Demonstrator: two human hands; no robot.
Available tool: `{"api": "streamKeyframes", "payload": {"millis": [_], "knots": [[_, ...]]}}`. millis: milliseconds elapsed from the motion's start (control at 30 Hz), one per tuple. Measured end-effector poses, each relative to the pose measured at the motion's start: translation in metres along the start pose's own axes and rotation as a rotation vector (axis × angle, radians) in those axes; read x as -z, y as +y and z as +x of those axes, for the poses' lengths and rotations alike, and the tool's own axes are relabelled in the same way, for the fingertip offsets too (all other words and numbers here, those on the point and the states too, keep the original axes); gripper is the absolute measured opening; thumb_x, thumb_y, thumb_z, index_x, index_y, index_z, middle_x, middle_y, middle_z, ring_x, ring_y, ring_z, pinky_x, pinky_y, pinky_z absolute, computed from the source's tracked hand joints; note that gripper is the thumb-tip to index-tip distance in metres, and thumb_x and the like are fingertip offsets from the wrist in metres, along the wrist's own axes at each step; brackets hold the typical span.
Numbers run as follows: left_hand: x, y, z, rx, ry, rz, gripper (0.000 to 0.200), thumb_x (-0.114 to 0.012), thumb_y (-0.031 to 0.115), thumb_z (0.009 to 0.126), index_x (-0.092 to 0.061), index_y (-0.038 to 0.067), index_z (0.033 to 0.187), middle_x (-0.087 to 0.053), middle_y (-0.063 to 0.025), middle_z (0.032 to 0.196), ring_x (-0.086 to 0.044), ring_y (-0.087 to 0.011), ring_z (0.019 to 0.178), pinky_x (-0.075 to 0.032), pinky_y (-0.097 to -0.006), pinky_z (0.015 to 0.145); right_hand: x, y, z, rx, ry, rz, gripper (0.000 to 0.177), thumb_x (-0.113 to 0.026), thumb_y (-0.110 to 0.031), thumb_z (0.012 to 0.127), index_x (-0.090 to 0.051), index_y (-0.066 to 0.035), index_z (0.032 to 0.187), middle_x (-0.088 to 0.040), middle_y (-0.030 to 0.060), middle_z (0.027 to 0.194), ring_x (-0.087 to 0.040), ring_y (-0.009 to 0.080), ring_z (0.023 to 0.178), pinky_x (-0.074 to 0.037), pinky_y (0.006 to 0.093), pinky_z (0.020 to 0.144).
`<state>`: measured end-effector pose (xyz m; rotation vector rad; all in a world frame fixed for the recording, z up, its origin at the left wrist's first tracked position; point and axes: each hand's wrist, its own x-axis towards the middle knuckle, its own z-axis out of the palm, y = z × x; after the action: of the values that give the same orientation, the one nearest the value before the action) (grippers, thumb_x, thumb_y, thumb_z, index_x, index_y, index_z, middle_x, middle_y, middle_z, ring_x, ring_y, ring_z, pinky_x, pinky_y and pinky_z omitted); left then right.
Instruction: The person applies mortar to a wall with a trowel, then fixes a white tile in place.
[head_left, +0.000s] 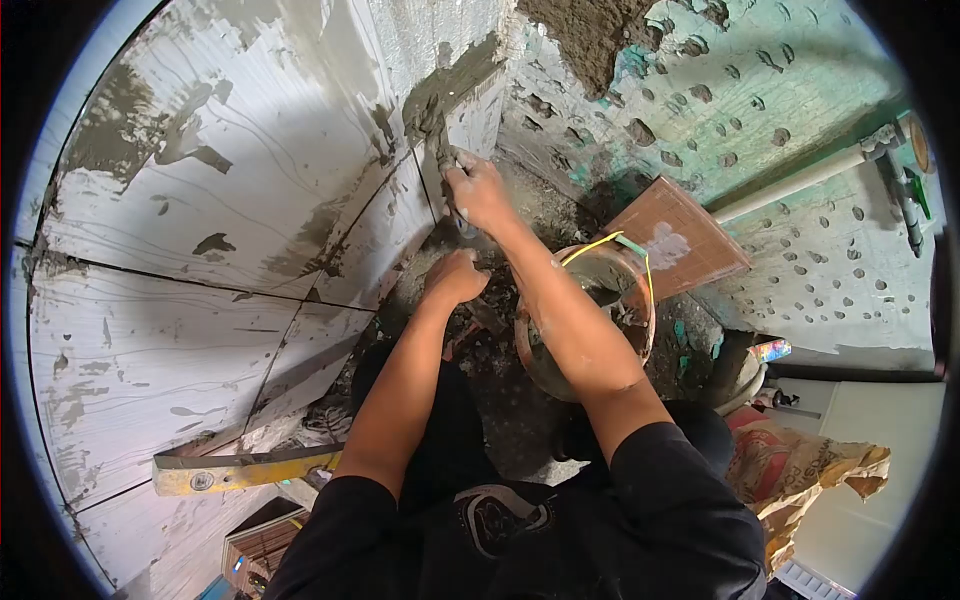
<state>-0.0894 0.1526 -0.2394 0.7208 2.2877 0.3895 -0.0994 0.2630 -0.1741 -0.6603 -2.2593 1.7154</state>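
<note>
My right hand (pixel 478 190) is closed at the edge of the tiled wall, by the corner. Its fingers curl around something grey and mortar-smeared that I cannot make out. Just above it, wet mortar (pixel 428 112) coats the top edge of a small white tile piece (pixel 474 122). Lower and to the left, my left hand (pixel 455 277) forms a fist close to the wall's lower tiles. Whatever it holds, if anything, is hidden. Beneath my right forearm stands a round bucket (pixel 648 335) with a yellow-and-green handle and grey mix inside.
White tiles (pixel 200 330) with mortar smears cover the left wall. A yellow spirit level (pixel 235 475) leans at lower left. Behind the bucket rests a brown tile (pixel 690 240). Ahead is a chipped green wall (pixel 800 80) with a pipe (pixel 790 187). A torn paper bag (pixel 800 470) lies right.
</note>
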Motion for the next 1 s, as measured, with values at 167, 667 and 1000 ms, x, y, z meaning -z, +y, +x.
{"api": "streamKeyframes", "payload": {"millis": [167, 667, 1000], "knots": [[-0.001, -0.004, 0.001, 0.000, 0.003, -0.056, 0.045, -0.061, 0.030, 0.079, -0.057, 0.009, 0.118, -0.056, -0.0124, 0.122, -0.052, -0.0300, 0.112, -0.041, -0.0386, 0.095, 0.038, -0.005, -0.011, -0.277, -0.275, 0.651, 0.034, -0.045, -0.023, 0.091, -0.052, -0.006, 0.120, -0.060, 0.0083, 0.082, -0.055, 0.0116, 0.060, -0.043, 0.0256, 0.042], [0.000, -0.008, -0.018, 0.011, 0.045, -0.063, 0.042, -0.062, 0.030, 0.080, -0.056, 0.009, 0.117, -0.056, -0.0139, 0.120, -0.051, -0.0317, 0.113, -0.041, -0.0420, 0.094, 0.092, 0.124, 0.153, 0.541, 0.331, -0.497, 0.043, -0.058, -0.027, 0.085, -0.054, -0.005, 0.122, -0.054, 0.0251, 0.117, -0.051, 0.0372, 0.109, -0.041, 0.0385, 0.094], [0.005, -0.005, -0.014, 0.054, 0.004, -0.050, 0.042, -0.062, 0.030, 0.079, -0.057, 0.010, 0.116, -0.058, -0.0132, 0.116, -0.052, -0.0304, 0.111, -0.042, -0.0393, 0.093, 0.106, 0.130, 0.144, 0.459, 0.276, -0.903, 0.036, -0.059, -0.027, 0.082, -0.057, -0.016, 0.116, -0.058, 0.0212, 0.098, -0.057, 0.0379, 0.089, -0.047, 0.0447, 0.077]]}}
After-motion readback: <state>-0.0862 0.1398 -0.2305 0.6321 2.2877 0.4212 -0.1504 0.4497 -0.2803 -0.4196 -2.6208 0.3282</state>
